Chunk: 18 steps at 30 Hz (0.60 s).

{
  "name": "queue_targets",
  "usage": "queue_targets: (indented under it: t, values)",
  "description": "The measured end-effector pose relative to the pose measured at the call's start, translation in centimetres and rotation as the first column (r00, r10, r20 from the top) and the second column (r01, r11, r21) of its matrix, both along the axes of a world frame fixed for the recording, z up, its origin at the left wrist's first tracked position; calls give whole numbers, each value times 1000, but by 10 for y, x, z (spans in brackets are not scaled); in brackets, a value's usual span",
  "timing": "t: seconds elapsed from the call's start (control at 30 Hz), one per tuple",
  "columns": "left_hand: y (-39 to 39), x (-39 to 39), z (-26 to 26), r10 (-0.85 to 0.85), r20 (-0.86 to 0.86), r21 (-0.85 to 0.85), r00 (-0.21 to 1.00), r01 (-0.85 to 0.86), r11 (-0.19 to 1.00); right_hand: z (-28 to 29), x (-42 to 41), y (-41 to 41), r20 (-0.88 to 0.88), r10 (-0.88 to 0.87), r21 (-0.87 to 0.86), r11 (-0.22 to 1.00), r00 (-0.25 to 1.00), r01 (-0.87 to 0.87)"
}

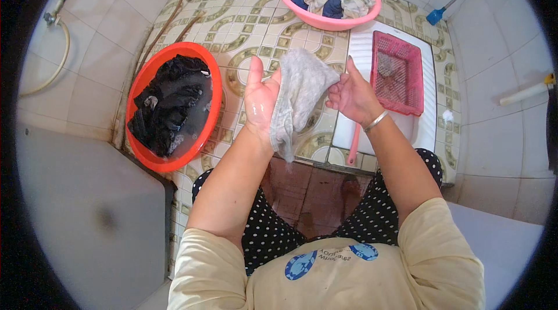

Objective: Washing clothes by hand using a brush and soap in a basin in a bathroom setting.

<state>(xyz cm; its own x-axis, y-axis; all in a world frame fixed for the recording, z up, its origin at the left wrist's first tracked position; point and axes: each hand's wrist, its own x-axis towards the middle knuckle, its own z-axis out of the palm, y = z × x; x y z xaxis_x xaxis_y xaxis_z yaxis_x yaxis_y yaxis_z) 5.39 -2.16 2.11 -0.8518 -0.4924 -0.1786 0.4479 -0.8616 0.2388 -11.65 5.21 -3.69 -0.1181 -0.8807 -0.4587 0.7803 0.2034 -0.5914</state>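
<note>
A light-grey cloth garment (305,87) with a seamed edge is stretched between my two hands, above the tiled ledge. My left hand (261,98) is wet and turned palm up, its thumb raised. Its fingers disappear behind the garment and support it. A corner of the cloth is pinched in the fingers of my right hand (355,94), which has a bangle on the wrist. The lower end of the garment hangs down near my left wrist. To the left, an orange-red basin (213,124) holds dark clothes (170,100) soaking in water.
A pink basin (301,15) with blue and pale patterned clothes stands at the back. Right of my hands, a pink plastic basket (419,74) rests on a white squat toilet (429,122), beside a pink handle (354,146). A blue-ended brush (436,16) leans at the wall.
</note>
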Motion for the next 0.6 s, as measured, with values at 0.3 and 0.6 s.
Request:
queue_targets:
  t: [0.3,0.6]
  values:
    - [-18,7,5,92,-36,-64,995,-94,993,-134,-49,48,-840,543,499,785,-18,367]
    - [-31,8,-4,41,-169,-40,985,-49,998,-134,-42,74,-645,753,742,658,-132,131]
